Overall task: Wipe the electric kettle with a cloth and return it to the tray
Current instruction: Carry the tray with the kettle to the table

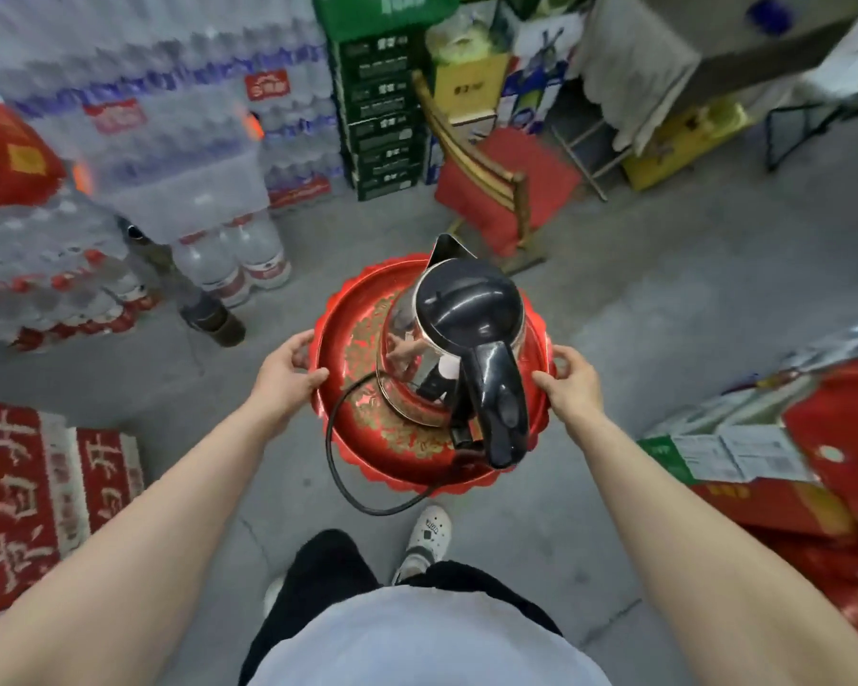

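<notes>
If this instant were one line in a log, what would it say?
left hand: grips tray rim | right hand: grips rim | kettle: on tray | cloth: unseen

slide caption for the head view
Both hands, left and right, carry a red tray bearing an electric kettle.

Centre frame: tray [352,339], red, held level above floor | left hand [288,371] grips left rim | right hand [573,383] grips right rim | kettle [459,349] upright on tray | cord [338,467] hangs over near rim

Steel, black-lidded kettle [459,339] upright on red tray [348,339].
</notes>
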Available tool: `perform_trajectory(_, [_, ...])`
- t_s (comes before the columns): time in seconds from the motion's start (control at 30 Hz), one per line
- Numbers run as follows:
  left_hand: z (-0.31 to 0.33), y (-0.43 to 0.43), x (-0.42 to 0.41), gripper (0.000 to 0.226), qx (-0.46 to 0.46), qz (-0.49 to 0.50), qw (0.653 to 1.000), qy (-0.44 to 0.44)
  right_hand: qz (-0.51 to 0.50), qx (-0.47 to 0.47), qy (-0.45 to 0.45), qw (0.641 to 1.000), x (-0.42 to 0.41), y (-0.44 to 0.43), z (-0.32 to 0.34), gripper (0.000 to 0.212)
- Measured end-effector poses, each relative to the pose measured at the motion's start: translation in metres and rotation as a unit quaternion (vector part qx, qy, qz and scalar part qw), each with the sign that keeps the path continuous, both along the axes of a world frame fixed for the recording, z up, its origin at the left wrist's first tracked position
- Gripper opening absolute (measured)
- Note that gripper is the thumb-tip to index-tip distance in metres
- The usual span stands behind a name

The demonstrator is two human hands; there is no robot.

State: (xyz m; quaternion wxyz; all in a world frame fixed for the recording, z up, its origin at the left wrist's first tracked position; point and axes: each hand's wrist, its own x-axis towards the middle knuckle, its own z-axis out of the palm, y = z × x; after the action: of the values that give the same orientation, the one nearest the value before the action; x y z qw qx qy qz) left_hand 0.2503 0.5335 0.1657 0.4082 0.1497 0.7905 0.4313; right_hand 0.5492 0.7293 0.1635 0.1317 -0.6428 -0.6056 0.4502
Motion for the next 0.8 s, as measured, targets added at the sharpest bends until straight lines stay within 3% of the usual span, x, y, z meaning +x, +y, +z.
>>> perform_trajectory(0.37, [0.008, 0.302, 0.099, 0.061, 0.015, -0.161, 0.987, -0.002, -0.167, 0.02, -0.029, 0.985, 0.139, 0.198, 0.019, 0.046])
perform_trajectory(0.8, [0.02, 0.659, 0.177, 0.066, 0.015, -0.318, 0.948, 0.024, -0.326, 0.071, -0.011, 0.943, 0.235, 0.443, 0.036, 0.042])
